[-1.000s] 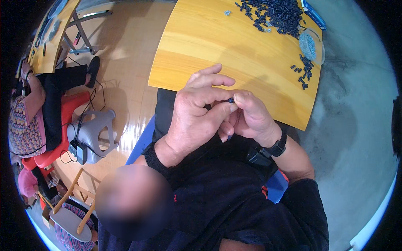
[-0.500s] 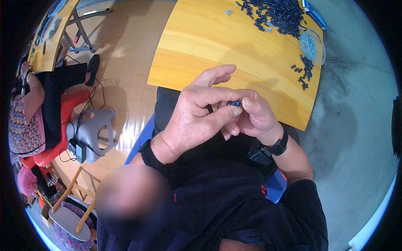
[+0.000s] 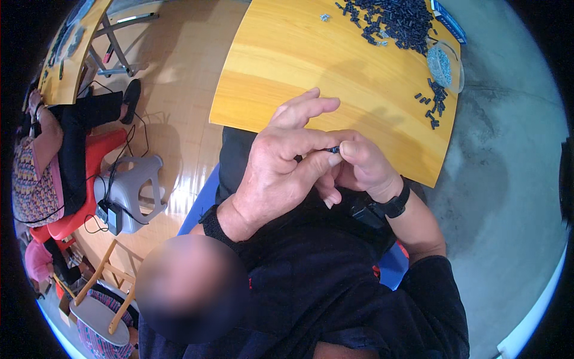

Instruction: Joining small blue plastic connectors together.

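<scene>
At the near edge of the table (image 3: 287, 72), I grip a small dark part (image 3: 335, 149) between both hands. My left hand (image 3: 275, 170) pinches it between thumb and forefinger, the other fingers fanned out toward the table, while my right hand (image 3: 366, 164) closes thumb-first on its right end, its remaining fingers curled below. How much of the part my fingertips hide, I cannot tell. A pile (image 3: 403, 25) of black pieces covers the table's far right, with a clear tub (image 3: 460, 78) at the right edge and a loose cluster (image 3: 439, 99) just beside it. Left of the table, a grey stool (image 3: 125, 179) stands near a seated co-worker (image 3: 42, 179).
</scene>
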Motion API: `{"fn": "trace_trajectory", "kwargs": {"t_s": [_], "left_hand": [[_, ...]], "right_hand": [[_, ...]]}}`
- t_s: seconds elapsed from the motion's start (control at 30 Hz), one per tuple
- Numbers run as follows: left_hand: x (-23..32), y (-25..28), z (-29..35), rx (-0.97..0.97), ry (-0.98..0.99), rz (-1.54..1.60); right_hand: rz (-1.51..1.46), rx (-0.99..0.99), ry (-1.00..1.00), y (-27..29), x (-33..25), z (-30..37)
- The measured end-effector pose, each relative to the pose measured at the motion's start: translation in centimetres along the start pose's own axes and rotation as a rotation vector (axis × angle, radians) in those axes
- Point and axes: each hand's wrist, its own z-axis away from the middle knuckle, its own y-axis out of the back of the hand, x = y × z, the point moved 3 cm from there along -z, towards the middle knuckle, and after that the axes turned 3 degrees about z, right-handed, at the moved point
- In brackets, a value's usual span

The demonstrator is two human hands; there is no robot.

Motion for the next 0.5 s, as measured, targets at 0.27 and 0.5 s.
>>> {"fn": "trace_trajectory", "kwargs": {"t_s": [0.27, 0.5], "left_hand": [[0.4, -0.1, 0.0, -0.058, 0.032, 0.018], [0.1, -0.3, 0.1, -0.110, 0.077, 0.013]], "right_hand": [[0.126, 0.084, -0.107, -0.4, -0.7, 0.3], [0.095, 0.097, -0.066, -0.7, 0.5, 0.4]]}}
